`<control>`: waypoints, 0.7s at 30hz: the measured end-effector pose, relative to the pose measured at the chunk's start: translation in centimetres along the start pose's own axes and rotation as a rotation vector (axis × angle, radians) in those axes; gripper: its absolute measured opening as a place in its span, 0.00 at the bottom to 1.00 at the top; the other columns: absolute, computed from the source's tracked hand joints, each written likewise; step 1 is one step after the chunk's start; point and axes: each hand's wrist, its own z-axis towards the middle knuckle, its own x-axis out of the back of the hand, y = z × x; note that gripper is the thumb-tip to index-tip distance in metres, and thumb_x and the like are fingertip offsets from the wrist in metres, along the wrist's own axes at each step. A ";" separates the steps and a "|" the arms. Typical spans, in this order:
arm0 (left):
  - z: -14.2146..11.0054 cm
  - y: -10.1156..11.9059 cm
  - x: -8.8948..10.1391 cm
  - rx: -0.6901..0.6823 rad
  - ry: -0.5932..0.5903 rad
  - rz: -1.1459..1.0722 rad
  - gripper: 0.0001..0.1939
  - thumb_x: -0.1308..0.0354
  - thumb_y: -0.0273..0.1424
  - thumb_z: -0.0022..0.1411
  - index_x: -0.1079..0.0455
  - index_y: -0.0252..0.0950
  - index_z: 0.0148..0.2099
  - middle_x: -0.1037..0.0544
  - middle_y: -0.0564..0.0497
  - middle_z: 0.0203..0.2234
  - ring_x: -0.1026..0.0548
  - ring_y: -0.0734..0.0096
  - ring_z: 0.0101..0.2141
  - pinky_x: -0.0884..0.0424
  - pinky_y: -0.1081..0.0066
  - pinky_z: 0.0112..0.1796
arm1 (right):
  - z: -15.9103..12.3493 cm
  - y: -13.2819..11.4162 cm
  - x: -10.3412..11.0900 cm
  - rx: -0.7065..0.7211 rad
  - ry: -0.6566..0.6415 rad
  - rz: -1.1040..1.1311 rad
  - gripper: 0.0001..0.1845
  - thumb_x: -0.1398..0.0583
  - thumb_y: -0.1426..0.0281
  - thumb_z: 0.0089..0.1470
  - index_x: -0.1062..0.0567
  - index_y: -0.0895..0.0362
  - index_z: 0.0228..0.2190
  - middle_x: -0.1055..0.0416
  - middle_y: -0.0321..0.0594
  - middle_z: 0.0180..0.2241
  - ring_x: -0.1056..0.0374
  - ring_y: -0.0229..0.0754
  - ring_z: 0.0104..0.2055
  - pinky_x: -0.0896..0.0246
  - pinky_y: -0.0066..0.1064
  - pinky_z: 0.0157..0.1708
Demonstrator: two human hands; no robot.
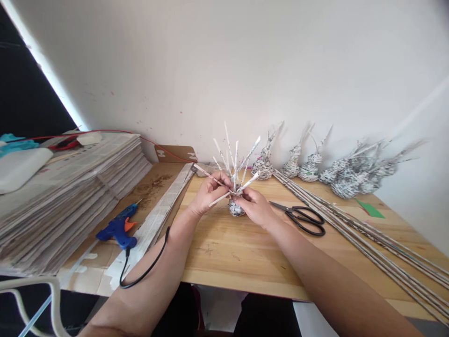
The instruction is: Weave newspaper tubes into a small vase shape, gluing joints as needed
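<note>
In the middle of the wooden table (217, 252) stands a small woven paper piece (237, 208) made of rolled newspaper, with several paper sticks (235, 154) fanning up and outward from its top. My left hand (209, 191) pinches one paper stick at the left of the weave, its fingers closed. My right hand (257, 206) grips the right side of the woven piece, thumb near its upper rim. Both hands hide much of the weave between them. Black-handled scissors (305, 217) lie just right of my right hand.
Several finished-looking woven paper pieces (262, 164) line the wall at the back right. Long paper rods (351, 229) run along the table's right side. To the left are a blue glue gun (121, 227) with a black cord, newspaper strips (157, 210) and a tall newspaper stack (70, 196).
</note>
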 end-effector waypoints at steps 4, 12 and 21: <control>0.1 -0.2 0.0 0.008 0.012 -0.041 0.08 0.36 0.32 0.54 0.30 0.33 0.33 0.26 0.51 0.26 0.28 0.74 0.26 0.31 0.72 0.29 | -0.5 -0.8 0.1 0.022 0.030 -0.200 0.13 0.39 0.63 0.54 0.22 0.55 0.39 0.23 0.38 0.32 0.31 0.42 0.32 0.38 0.33 0.34; 0.1 -1.1 -0.1 -0.007 0.021 -0.105 0.12 0.34 0.34 0.56 0.28 0.34 0.40 0.25 0.50 0.30 0.27 0.72 0.30 0.30 0.73 0.33 | 0.0 0.7 -0.5 0.064 -0.001 0.028 0.15 0.39 0.63 0.56 0.22 0.55 0.44 0.21 0.43 0.41 0.26 0.43 0.40 0.33 0.35 0.42; 0.2 -1.5 -0.4 0.002 0.159 -0.143 0.17 0.33 0.32 0.56 0.29 0.36 0.47 0.25 0.50 0.37 0.27 0.74 0.32 0.28 0.75 0.32 | -0.2 0.9 -0.5 0.087 0.075 0.017 0.16 0.38 0.60 0.56 0.24 0.56 0.42 0.23 0.40 0.35 0.31 0.40 0.33 0.36 0.31 0.35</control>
